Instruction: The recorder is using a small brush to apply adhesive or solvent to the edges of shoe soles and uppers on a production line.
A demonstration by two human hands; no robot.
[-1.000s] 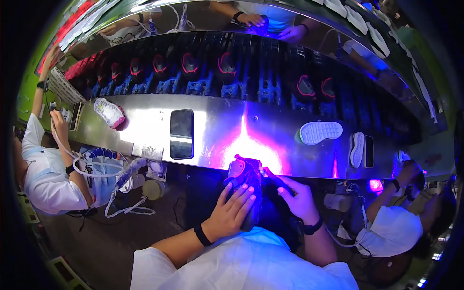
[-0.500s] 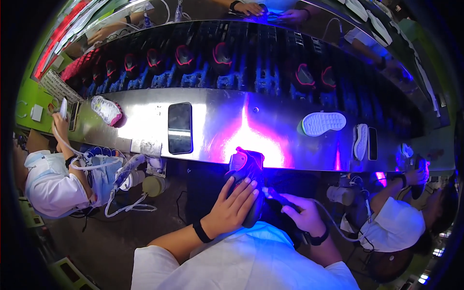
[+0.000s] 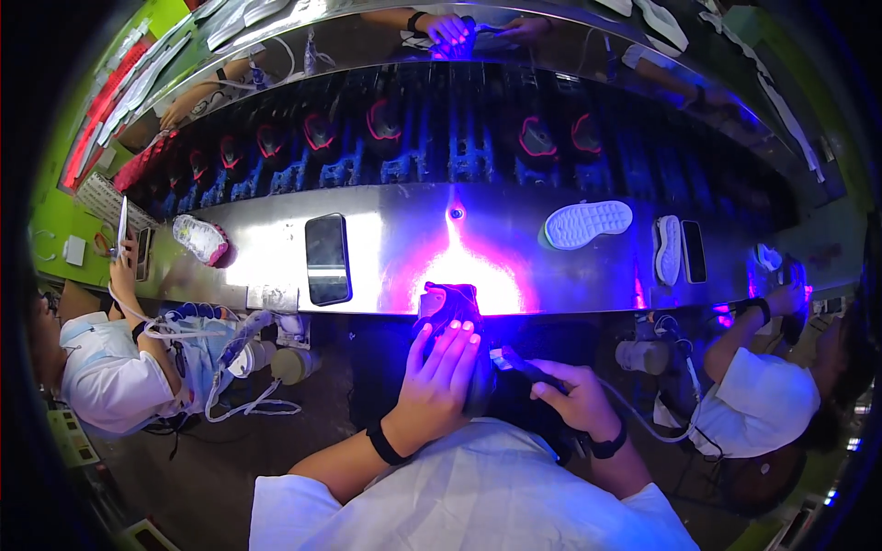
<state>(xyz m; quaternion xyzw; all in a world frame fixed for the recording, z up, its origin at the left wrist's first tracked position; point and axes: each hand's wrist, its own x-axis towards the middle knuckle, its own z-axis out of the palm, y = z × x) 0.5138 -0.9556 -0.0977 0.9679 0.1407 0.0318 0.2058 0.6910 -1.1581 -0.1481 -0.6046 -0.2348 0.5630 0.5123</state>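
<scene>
A dark shoe upper (image 3: 457,301) with pinkish-red edging is upright in front of me, its top end by the table's front edge under bright purple light. My left hand (image 3: 439,375) lies along its side, fingers stretched over it and holding it; the thumb's grip is hidden. My right hand (image 3: 581,397) is closed around the dark handle of a brush (image 3: 516,362), with a hose running off behind the hand. The brush's pale head points at the shoe's right side; whether it touches cannot be made out.
On the metal table (image 3: 395,220) lie a phone (image 3: 328,260), a white sole (image 3: 588,224), another sole (image 3: 668,250) beside a second phone (image 3: 694,251), and a white-and-pink shoe (image 3: 200,241). Behind runs a dark rack (image 3: 423,165) with several shoe uppers. People sit left (image 3: 119,376) and right (image 3: 758,395).
My view has shifted slightly. My left fingers have straightened and point farther forward along the shoe. The brush has tilted, its pale head showing more plainly, with both grips kept.
</scene>
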